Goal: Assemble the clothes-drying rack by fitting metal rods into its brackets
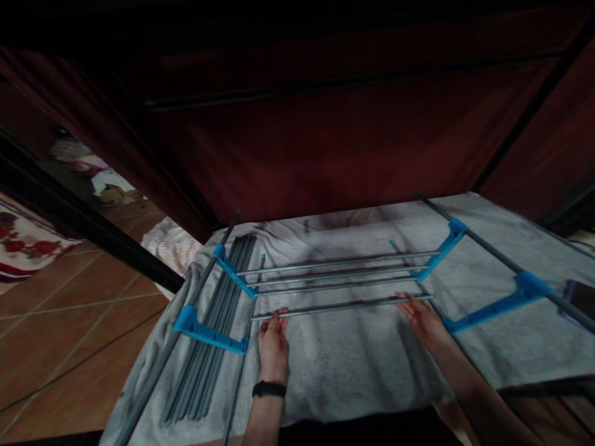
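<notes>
A thin grey metal rod [341, 307] lies level between my hands, pinched near one end by my left hand [274, 334] and near the other by my right hand [421, 316]. Around it stands a partly built rack of grey tubes with blue plastic brackets [211, 334]. Beyond the held rod, three similar rods [334, 263] span between the far left bracket [232, 272] and the far right bracket [441, 251]. The near right bracket [499, 306] has no rod in it. Whether the held rod's ends touch the side tubes, I cannot tell.
A bundle of several grey tubes [211, 347] lies on the left of the grey cloth [344, 365]. Behind is a dark red wooden panel [325, 148]. A dark object [579, 300] sits at the right edge. Tiled floor [93, 310] and a thin cable are on the left.
</notes>
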### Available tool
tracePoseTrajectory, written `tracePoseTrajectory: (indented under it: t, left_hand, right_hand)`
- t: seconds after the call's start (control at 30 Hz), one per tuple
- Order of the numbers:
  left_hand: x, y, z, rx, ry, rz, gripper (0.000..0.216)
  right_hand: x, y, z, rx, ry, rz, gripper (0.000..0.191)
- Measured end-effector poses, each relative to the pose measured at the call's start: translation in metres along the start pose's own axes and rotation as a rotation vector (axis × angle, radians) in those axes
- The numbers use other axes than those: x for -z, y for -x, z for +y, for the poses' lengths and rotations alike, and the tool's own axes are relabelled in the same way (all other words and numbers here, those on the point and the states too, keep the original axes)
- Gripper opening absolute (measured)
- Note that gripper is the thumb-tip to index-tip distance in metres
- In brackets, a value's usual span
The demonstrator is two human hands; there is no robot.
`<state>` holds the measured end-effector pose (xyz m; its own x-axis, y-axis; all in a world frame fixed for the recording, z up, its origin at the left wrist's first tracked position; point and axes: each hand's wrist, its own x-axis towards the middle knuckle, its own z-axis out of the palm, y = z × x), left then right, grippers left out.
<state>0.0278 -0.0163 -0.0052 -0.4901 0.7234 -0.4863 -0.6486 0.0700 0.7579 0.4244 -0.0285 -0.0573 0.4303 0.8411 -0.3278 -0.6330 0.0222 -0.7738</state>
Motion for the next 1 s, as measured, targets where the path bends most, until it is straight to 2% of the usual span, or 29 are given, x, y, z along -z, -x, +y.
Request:
tracePoseTrajectory:
  t: [0.1,0.3,0.63,1.0]
  left_hand:
    - [-0.004,0.000,0.004,0.049,-0.021,0.004,0.021]
    - [-0.012,-0.001,0.002,0.040,-0.008,-0.066,0.018]
    - [-0.004,-0.004,-0.009,0.044,0.003,-0.062,0.019]
    - [-0.001,-0.006,-0.007,0.069,0.014,-0.069,0.017]
  right_hand:
    - [0.006,-0.004,0.002,-0.015,-0.002,0.011,0.023]
    - [0.013,-0.008,0.005,-0.018,0.012,-0.013,0.016]
    - [0.009,-0.004,0.003,-0.001,0.040,0.031,0.016]
    - [0.008,-0.003,0.003,0.015,0.037,0.024,0.019]
